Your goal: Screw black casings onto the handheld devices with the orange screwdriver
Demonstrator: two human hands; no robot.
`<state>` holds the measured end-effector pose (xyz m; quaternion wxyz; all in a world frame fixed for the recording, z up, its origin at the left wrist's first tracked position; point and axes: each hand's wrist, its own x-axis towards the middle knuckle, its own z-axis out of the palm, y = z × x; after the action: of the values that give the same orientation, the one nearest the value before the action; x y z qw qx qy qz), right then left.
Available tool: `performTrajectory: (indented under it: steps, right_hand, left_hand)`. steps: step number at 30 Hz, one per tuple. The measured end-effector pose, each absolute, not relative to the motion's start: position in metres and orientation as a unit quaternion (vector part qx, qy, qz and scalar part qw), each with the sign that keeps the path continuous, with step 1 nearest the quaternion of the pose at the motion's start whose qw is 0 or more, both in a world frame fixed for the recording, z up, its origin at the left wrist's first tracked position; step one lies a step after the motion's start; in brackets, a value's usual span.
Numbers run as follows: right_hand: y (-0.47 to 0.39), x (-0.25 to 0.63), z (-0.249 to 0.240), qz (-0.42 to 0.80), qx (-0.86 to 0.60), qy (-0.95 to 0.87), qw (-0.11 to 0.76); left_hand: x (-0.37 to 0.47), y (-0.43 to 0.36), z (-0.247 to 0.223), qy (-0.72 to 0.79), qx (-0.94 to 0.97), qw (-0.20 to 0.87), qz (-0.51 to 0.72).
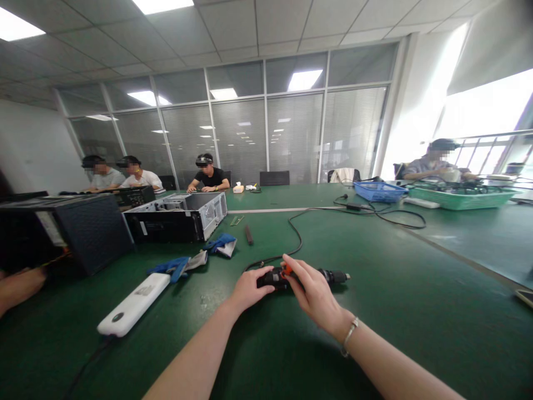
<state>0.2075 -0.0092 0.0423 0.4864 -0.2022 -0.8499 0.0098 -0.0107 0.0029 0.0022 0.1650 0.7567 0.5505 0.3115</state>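
Note:
A black electric drill lies across the green table in front of me, its narrow chuck end pointing right. My left hand grips the rear of its body, thumb on the near side and fingers over the top. Over the middle of the drill, my right hand has its fingers closed around a small orange part. That hand hides much of the tool's centre. From the drill's left end a black cord runs back across the table.
Left of me are a white power bank-like block, blue-grey gloves, an open computer case and a dark case. A brown strip lies ahead. Blue and green baskets stand right. Several people sit around; another person's hand is left.

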Motion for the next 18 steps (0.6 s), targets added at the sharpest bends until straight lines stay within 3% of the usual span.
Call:
performTrajectory:
  steps: [8, 18]
  right_hand:
    - [-0.009, 0.202, 0.036, -0.048, -0.195, -0.850, 0.488]
    - [0.001, 0.192, 0.036, -0.001, -0.237, -0.823, 0.515]
  left_hand:
    - [-0.010, -0.001, 0.004, 0.534, 0.773, 0.141, 0.313]
    - [-0.002, 0.003, 0.002, 0.511, 0.800, 0.031, 0.313]
